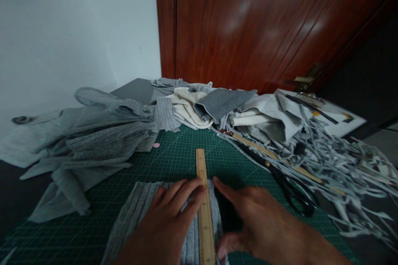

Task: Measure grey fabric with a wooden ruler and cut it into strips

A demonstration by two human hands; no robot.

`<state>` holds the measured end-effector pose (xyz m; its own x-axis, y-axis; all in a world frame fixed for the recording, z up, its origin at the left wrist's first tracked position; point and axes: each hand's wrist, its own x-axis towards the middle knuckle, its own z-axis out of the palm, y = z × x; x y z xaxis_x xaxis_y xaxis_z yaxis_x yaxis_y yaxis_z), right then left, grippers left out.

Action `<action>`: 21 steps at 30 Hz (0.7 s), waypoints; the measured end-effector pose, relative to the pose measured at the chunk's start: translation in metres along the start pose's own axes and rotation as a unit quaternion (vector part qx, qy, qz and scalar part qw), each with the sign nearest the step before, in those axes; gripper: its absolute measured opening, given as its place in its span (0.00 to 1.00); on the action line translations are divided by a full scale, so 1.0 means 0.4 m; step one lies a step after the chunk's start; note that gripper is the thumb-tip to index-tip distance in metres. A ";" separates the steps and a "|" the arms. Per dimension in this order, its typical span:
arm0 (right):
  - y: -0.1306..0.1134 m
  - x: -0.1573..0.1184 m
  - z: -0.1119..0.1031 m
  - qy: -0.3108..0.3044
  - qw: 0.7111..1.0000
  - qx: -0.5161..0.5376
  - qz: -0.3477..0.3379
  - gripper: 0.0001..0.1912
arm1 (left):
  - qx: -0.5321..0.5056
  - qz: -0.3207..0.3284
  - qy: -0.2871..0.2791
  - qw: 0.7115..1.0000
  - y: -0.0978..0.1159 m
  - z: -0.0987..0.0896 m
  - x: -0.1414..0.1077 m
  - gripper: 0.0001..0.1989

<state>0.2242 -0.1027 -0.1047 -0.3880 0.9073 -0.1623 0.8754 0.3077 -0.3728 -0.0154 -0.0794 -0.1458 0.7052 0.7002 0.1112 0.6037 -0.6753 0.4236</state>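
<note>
A grey ribbed cloth piece (pixel 141 198) lies flat on the green cutting mat (pixel 183 151). Lengthwise over its right part rests a wooden ruler (pixel 204 211), its far end reaching past the cloth. My left hand (pixel 169 215) lies on the cloth with fingers stretched forward, the fingertips touching the ruler's left edge. To the right of the ruler, my right hand (pixel 258 215) has its index finger and thumb spread apart, both tips at the cloth's right edge. The near end of the cloth runs out of view.
Black-handled scissors (pixel 289 186) lie on the mat at right, beside a tangle of grey fabric strips (pixel 336 161). Grey garments (pixel 105 132) are heaped at left. White and grey cloths (pixel 224 105) lie along the back, before a wooden door (pixel 236 29).
</note>
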 end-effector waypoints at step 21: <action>-0.039 -0.030 0.138 0.056 0.834 0.539 -0.108 0.20 | -0.008 -0.020 0.006 1.000 0.020 0.003 0.008 0.55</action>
<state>0.1993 -0.1341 -0.1473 -0.4207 0.9038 0.0785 -0.0016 0.0858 -0.9963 -0.0081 -0.0828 -0.1433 0.6766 0.7288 0.1050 0.6247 -0.6436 0.4422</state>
